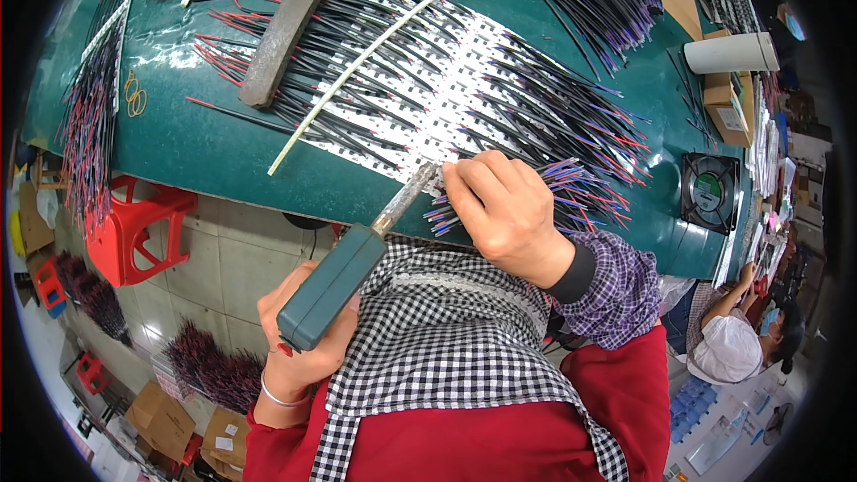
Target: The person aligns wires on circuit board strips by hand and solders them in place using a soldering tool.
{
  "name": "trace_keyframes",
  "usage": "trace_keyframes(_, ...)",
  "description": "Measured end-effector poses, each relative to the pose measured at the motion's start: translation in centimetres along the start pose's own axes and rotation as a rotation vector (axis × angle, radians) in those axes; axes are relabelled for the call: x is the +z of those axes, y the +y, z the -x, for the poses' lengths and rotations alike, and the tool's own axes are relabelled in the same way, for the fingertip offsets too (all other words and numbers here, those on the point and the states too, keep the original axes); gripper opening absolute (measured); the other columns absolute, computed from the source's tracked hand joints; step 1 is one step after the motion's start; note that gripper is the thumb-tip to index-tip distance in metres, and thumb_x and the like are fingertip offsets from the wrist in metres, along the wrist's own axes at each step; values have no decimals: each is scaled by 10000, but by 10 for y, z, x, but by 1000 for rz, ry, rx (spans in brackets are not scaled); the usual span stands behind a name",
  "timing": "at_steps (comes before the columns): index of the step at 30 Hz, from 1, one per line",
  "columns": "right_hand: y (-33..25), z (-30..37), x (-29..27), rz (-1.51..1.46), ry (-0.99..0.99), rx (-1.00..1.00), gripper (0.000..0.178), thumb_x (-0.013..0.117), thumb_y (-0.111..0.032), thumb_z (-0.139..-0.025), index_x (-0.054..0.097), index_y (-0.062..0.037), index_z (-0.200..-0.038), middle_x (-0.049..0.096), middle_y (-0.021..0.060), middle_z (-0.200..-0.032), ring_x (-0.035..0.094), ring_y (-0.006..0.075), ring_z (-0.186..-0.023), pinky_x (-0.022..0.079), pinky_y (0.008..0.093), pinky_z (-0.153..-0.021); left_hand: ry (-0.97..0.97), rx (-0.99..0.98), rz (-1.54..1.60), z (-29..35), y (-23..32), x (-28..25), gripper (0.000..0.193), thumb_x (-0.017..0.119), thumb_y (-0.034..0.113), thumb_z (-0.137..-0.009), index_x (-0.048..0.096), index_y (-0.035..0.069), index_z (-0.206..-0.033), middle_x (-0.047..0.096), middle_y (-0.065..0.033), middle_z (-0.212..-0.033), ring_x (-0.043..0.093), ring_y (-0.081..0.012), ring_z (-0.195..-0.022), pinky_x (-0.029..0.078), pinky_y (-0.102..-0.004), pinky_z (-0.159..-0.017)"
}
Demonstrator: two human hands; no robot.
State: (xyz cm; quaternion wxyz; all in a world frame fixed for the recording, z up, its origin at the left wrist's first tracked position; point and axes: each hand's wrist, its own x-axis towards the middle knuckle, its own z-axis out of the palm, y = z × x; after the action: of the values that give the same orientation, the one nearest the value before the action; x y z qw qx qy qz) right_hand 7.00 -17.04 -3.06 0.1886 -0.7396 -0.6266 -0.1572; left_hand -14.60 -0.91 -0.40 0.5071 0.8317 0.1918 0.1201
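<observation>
My left hand [323, 355] is wrapped round the handle of a green soldering gun [332, 286]. Its metal barrel points up and right, with the tip at the near edge of a white circuit board panel [446, 98]. Right beside that tip, the fingertips of my right hand [513, 210] are pressed together over the panel's edge. Whatever they pinch is too small or hidden to make out. Rows of black wires [536, 94] with red and blue ends spread from both sides of the panel. Under my right hand lies a loose bundle of wires [576, 187].
A dark bar [295, 27] weighs down the left wires, and a pale thin stick [366, 58] crosses the panel. Wire bundles [603, 0] lie at the far right, near a white roll [732, 54] and a square fan [710, 192]. A red stool [143, 232] stands left; another person [732, 339] sits right.
</observation>
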Motion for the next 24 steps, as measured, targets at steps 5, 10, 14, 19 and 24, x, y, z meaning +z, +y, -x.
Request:
trace_keyframes(5,0,0,1,-1,1,2,237,635,-99,-686,662,40,-876,566,62,-834,570,190,-769,414,295,-572,6,50,-9,1,-3,-2,179,720,-69,-697,686,-60,-873,657,-150,-801,646,-264,-638,506,-323,-572)
trace_keyframes(10,-3,1,-6,-38,-118,76,316,658,-77,-722,685,43,-1013,628,82,-926,622,227,-810,477,317,-618,127,22,95,9,-14,6,181,721,-68,-697,675,-73,-872,660,-152,-799,646,-260,-636,509,-319,-572)
trace_keyframes(14,0,1,2,-24,3,26,258,620,-102,-683,659,42,-893,531,56,-800,546,189,-737,403,300,-561,91,48,71,4,-10,5,163,720,-58,-702,676,-66,-858,660,-151,-797,641,-257,-629,508,-320,-569)
trace_keyframes(19,0,3,3,-11,12,27,262,622,-103,-678,655,44,-892,524,58,-787,539,191,-726,395,298,-556,-1,148,-93,-1,-9,1,146,712,-72,-697,674,-59,-838,647,-147,-775,639,-259,-625,497,-324,-559)
trace_keyframes(24,0,3,2,-7,3,22,264,623,-105,-681,654,44,-897,526,60,-790,540,192,-724,395,299,-557,8,108,-42,-3,-5,-1,157,721,-65,-691,674,-59,-841,634,-143,-756,621,-257,-606,484,-325,-545)
